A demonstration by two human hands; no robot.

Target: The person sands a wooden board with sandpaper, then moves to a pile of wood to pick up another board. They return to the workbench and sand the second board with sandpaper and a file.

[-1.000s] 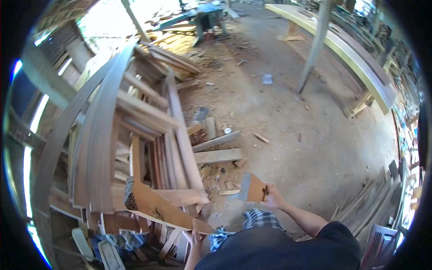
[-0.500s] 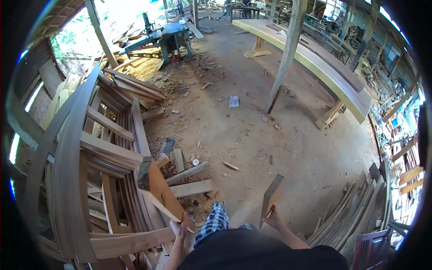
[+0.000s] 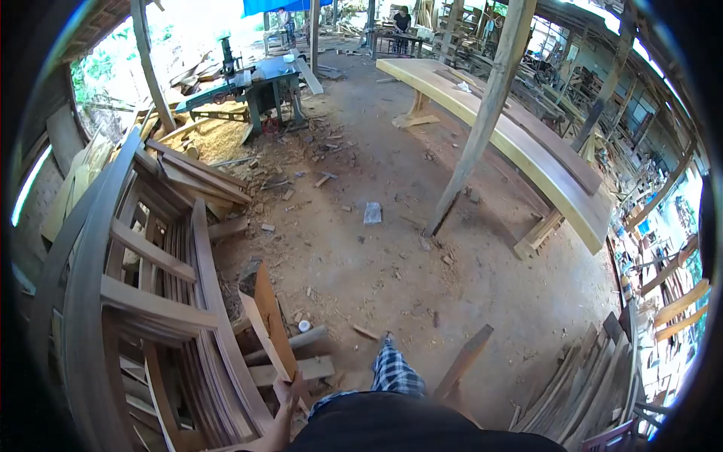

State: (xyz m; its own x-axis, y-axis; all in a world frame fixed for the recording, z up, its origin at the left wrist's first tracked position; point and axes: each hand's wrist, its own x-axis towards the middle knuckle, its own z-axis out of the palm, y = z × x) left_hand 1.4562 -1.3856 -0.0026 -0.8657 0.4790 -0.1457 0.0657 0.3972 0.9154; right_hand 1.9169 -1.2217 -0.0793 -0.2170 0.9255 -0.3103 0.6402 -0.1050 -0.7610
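My left hand (image 3: pixel 286 390) is closed around the lower end of a wooden board (image 3: pixel 274 320), which tilts up in front of me with an orange-brown face and a pale edge. On my right, a second, darker wooden board (image 3: pixel 465 360) slants up beside my leg. My right hand at its lower end is mostly hidden behind my dark shirt. The two boards are apart, one on each side of my body. Close to my left hand stands a stack of wooden frames (image 3: pixel 160 309).
A thick slab table (image 3: pixel 482 109) stands beyond a wooden post (image 3: pixel 482 120). Ahead left is a green machine (image 3: pixel 263 87) near sawdust. Offcuts (image 3: pixel 294 369) lie by the frames; planks (image 3: pixel 587 377) are stacked at right. Two people (image 3: pixel 402 22) (image 3: pixel 286 26) are far back.
I have moved forward, and the view has tilted up and shifted. Both boards have come along with me. My right hand, visible earlier on its board, has dropped mostly out of sight.
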